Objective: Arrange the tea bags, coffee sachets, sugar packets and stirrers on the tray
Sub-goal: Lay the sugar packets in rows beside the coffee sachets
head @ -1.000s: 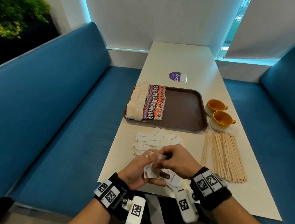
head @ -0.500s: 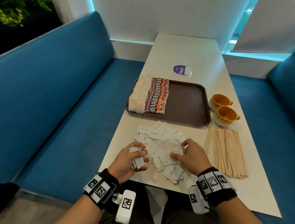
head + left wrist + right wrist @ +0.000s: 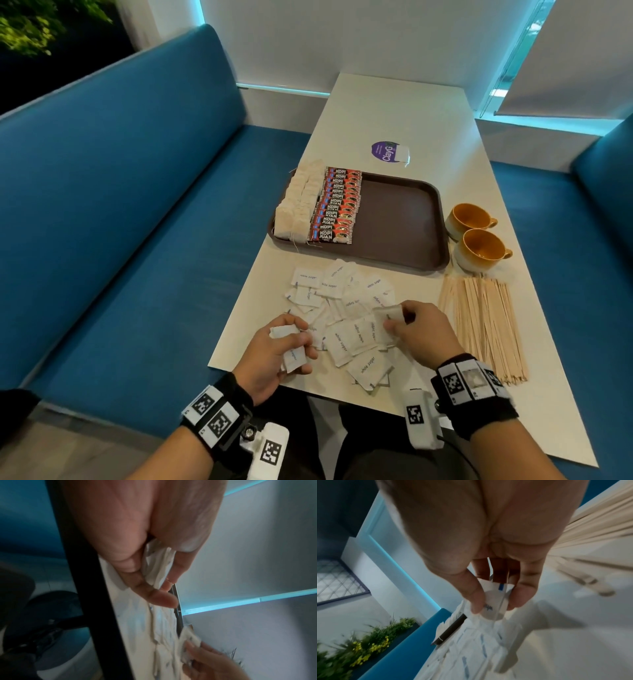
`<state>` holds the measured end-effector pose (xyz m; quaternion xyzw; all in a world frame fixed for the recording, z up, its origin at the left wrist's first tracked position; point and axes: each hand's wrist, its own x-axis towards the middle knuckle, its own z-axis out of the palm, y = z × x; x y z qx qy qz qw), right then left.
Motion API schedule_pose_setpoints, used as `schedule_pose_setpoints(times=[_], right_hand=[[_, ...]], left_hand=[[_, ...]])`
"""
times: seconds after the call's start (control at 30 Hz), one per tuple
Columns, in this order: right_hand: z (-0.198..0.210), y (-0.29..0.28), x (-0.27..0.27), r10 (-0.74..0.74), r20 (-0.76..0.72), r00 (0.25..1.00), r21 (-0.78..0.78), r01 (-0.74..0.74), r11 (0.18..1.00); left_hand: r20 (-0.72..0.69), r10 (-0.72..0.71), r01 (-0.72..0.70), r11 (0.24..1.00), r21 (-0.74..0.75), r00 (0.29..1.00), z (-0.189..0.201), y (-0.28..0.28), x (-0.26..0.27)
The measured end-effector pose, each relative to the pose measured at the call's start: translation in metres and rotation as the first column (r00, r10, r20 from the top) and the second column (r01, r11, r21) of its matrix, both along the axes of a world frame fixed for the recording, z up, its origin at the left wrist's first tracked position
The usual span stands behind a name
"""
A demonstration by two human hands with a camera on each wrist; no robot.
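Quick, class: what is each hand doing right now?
Left hand: grips a small stack of sugar packets.
Right hand: pinches one sugar packet.

- "KOPI JUAN" reads on the red coffee sachets [image 3: 337,209], lined up in a column on the brown tray [image 3: 400,219].
- "white sugar" shows in small blue print on the white sugar packets [image 3: 346,308] scattered on the table [image 3: 394,109].
- "ClayG", then cut off, sits on the round purple sticker [image 3: 385,153] beyond the tray.
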<state>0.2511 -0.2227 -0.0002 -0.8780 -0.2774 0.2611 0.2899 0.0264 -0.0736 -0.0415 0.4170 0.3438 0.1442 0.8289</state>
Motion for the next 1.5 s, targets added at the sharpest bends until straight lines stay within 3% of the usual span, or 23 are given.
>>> schedule_pose_setpoints(times=[0.1, 0.23, 0.47, 0.6, 0.93, 1.07, 1.13, 1.2, 1.27, 1.4, 1.5], right_hand=[[0.010, -0.004, 0.005, 0.093, -0.037, 0.995, 0.025, -0.092, 0.995], [0.012, 0.008, -0.004, 0.275, -0.092, 0.957, -0.064, -0.282, 0.957], [-0.005, 0.032, -0.018, 0.314, 0.072, 0.947, -0.214, -0.293, 0.932], [-0.005, 0.038, -0.023, 0.339, 0.091, 0.936, -0.255, -0.307, 0.917], [-0.002, 0.025, -0.025, 0.297, 0.062, 0.953, -0.048, -0.295, 0.954], [0.002, 0.018, -0.017, 0.198, 0.017, 0.980, 0.113, -0.199, 0.974], [0.011, 0.017, -0.016, 0.155, -0.120, 0.981, 0.260, -0.120, 0.958], [0.021, 0.017, -0.020, 0.201, -0.314, 0.928, 0.393, -0.066, 0.917], [0.029, 0.018, -0.028, 0.276, -0.417, 0.866, 0.426, -0.082, 0.901], [0.027, 0.023, -0.044, 0.354, -0.391, 0.850, 0.410, -0.184, 0.893], [0.018, 0.025, -0.051, 0.301, -0.185, 0.935, 0.361, -0.220, 0.906]], left_hand=[[-0.001, 0.001, -0.001, 0.999, 0.038, 1.000, 0.000, 0.000, -0.001], [0.015, 0.024, -0.025, 0.999, 0.027, 1.000, 0.000, 0.002, -0.001], [0.001, 0.020, -0.020, 0.996, 0.084, 1.000, -0.003, -0.001, -0.001], [-0.015, 0.019, -0.018, 0.996, 0.090, 1.000, -0.001, -0.001, -0.001], [-0.032, 0.012, -0.010, 0.997, 0.082, 0.999, -0.003, 0.001, 0.000], [-0.047, -0.010, 0.014, 0.996, 0.083, 0.999, 0.006, 0.003, 0.002], [-0.012, 0.005, -0.004, 0.999, 0.036, 1.000, 0.015, 0.001, 0.007], [0.040, 0.013, -0.012, 0.999, -0.032, 0.999, 0.024, -0.001, 0.013], [0.066, -0.036, 0.041, 0.996, -0.075, 0.997, 0.033, -0.006, 0.019], [0.154, -0.148, 0.177, 0.965, -0.195, 0.977, 0.042, -0.018, 0.026], [0.183, -0.182, 0.221, 0.950, -0.219, 0.966, 0.037, -0.024, 0.027]])
